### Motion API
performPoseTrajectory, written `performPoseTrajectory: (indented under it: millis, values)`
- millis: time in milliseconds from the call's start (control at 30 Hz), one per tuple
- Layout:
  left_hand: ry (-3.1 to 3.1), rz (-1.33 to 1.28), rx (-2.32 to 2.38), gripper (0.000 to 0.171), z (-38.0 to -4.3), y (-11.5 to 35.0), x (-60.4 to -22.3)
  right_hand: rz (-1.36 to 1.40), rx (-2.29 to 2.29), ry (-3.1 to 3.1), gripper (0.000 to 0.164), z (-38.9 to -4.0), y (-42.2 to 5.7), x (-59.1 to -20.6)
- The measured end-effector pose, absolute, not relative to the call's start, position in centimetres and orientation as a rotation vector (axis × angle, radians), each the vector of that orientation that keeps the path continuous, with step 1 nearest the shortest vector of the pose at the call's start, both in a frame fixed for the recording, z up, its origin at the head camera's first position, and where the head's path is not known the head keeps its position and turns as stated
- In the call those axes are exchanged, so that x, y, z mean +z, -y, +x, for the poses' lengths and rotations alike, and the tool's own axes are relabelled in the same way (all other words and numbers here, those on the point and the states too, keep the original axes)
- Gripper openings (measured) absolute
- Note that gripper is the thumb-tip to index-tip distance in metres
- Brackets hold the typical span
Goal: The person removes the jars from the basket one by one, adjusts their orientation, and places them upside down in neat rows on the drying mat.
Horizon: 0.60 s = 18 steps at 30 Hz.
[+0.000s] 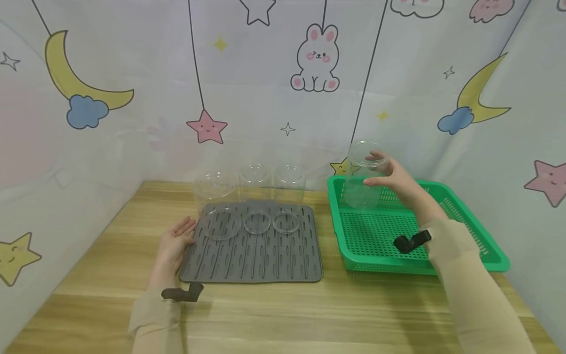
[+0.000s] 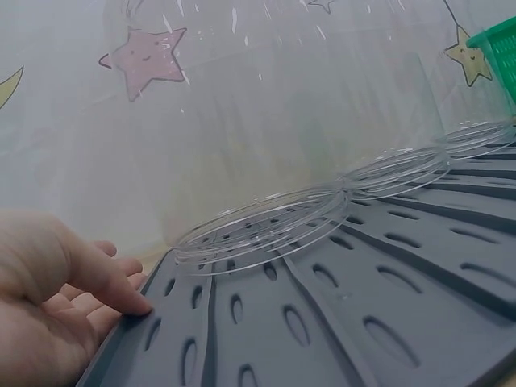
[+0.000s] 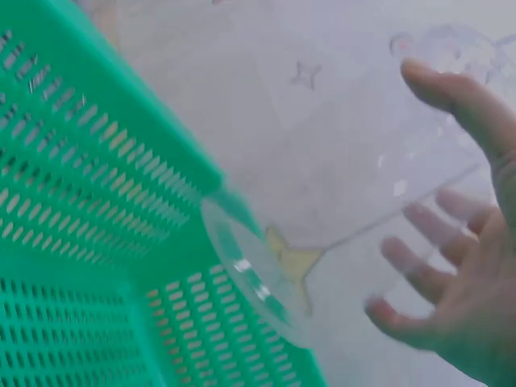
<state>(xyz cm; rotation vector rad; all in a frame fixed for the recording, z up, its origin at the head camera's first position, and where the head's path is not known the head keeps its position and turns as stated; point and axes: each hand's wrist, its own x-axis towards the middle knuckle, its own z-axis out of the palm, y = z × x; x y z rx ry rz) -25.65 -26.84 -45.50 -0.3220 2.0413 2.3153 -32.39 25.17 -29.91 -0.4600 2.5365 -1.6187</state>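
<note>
My right hand point(image 1: 395, 178) grips a clear plastic container point(image 1: 359, 184) from its right side, thumb and fingers around the wall, above the back left part of the green basket point(image 1: 442, 263). The right wrist view is blurred, with the container's clear round end point(image 3: 254, 274) overlapping the basket. At the left edge of the grey ridged mat point(image 1: 252, 270), my left hand point(image 1: 174, 246) lies palm up with relaxed fingers; its thumb is at the mat's edge in the left wrist view. On the mat stand a wider clear container point(image 1: 216, 211) and two narrower ones, a middle point(image 1: 255, 196) and a right point(image 1: 289, 196).
The mat and basket sit side by side on a wood-grain table point(image 1: 283, 319). Behind them hangs a pale cloth point(image 1: 265, 98) printed with stars, moons and a rabbit, which shows through the clear containers. The basket has raised slotted walls.
</note>
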Motion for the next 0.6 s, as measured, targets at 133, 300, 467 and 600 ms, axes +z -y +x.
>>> performPoseTrajectory:
  millis: [133,300,467,600]
  values:
    - [-2.038,-0.331,2.321,0.077,-25.7,26.8,-45.5,-0.347,-1.680,-2.600,0.089,-31.6,-24.3,-29.2]
    - [-2.035,-0.310,2.344,0.076,-25.5,27.1,-45.2,-0.270,-1.741,-2.687,0.088,-30.4,-23.1,-28.4]
    - [-2.015,-0.297,2.428,0.071,-24.9,27.7,-44.2,-0.280,-1.734,-2.833,0.093,-29.3,-21.5,-27.8]
    - [-2.009,-0.320,2.499,0.067,-24.3,27.9,-42.9,-0.311,-1.662,-2.986,0.094,-28.6,-20.1,-27.6]
